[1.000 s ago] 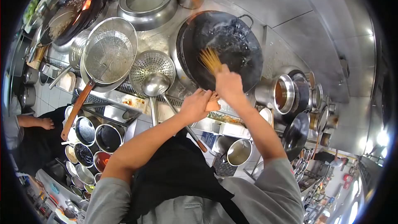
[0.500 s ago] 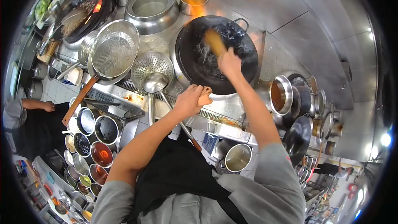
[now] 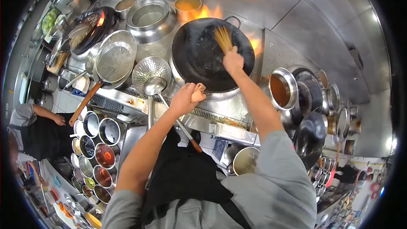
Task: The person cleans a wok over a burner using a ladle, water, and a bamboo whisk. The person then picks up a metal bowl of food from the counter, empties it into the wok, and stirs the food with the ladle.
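My right hand (image 3: 234, 61) is wrapped round a bamboo wok brush (image 3: 222, 38), its bristles over the far right part of a black wok (image 3: 203, 59). The wok surface looks dark and mostly dry, with a few light specks. At the wok's near left rim, my left hand (image 3: 183, 99) is closed on a folded tan cloth (image 3: 198, 93); whether the cloth grips the rim is hard to see. Left of that hand, a steel ladle (image 3: 155, 85) rests over a perforated skimmer (image 3: 148, 70), its handle passing below my left wrist.
Flames (image 3: 207, 12) rise behind the wok and at its right edge. A wire strainer (image 3: 115, 57), a steel pot (image 3: 148, 15) and a small pot (image 3: 188, 5) stand to the left and behind. Sauce bowls (image 3: 106, 154) line the lower left. Another person's hand (image 3: 59, 120) is at far left.
Flames have grown behind and beside the wok. Wet, shiny patches in the wok have gone. The brush, blurred before, now shows sharply, bristles farther up and right in the wok.
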`<state>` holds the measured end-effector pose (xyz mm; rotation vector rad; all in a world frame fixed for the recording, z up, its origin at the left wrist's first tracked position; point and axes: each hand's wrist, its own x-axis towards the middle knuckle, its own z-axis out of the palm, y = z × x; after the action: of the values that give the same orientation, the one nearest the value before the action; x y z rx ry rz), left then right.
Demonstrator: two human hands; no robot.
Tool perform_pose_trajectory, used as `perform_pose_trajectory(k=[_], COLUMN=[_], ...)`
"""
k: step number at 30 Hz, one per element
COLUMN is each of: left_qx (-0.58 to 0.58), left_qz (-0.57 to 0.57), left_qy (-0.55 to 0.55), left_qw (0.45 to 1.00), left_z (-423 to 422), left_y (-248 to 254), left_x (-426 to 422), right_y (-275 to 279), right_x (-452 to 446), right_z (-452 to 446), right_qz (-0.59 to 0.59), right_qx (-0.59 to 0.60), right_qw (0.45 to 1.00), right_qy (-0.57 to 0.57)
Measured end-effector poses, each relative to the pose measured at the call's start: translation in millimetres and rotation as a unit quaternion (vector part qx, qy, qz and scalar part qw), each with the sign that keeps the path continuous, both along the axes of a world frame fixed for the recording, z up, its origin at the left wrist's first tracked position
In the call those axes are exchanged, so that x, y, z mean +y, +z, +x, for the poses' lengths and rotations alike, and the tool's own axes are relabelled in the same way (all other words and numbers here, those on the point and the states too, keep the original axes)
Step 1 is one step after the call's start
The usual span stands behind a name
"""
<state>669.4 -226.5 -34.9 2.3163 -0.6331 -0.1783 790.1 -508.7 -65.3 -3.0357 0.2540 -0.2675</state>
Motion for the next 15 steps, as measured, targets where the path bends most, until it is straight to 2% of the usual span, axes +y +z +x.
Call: perform_pose_trajectory(k=[1, 3, 5, 8, 9, 10, 12, 15], left_qx=[-0.005, 0.000, -0.011, -0.031, -0.034, -0.009, 0.016, -0.033], left_qz=[0.001, -0.009, -0.029, -0.040, -0.041, -0.022, -0.001, 0.003], left_qy=[0.008, 0.007, 0.014, 0.021, 0.022, 0.023, 0.027, 0.040], left_qw=[1.000, 1.000, 0.999, 0.998, 0.998, 0.999, 0.999, 0.999], left_z=[2, 2, -5, -10, -9, -12, -17, -26], left_y=[0, 5, -1, -7, -6, -2, -1, -1], left_x=[-1, -6, -3, 6, 9, 14, 17, 12], right_y=[-9, -8, 23, 23, 31, 14, 13, 21], right_x=[3, 14, 32, 28, 18, 4, -7, 1], right_z=[-3, -44, -93, -100, -77, -46, -1, -23], right_qz=[0.043, 0.013, -0.008, -0.036, -0.071, -0.067, 0.016, 0.068], right_qx=[0.013, 0.066, 0.102, 0.092, 0.103, 0.039, -0.013, 0.022], right_qw=[0.999, 0.994, 0.984, 0.983, 0.983, 0.992, 1.000, 0.997], right_qy=[0.009, 0.088, 0.149, 0.155, 0.133, 0.099, 0.004, -0.006])
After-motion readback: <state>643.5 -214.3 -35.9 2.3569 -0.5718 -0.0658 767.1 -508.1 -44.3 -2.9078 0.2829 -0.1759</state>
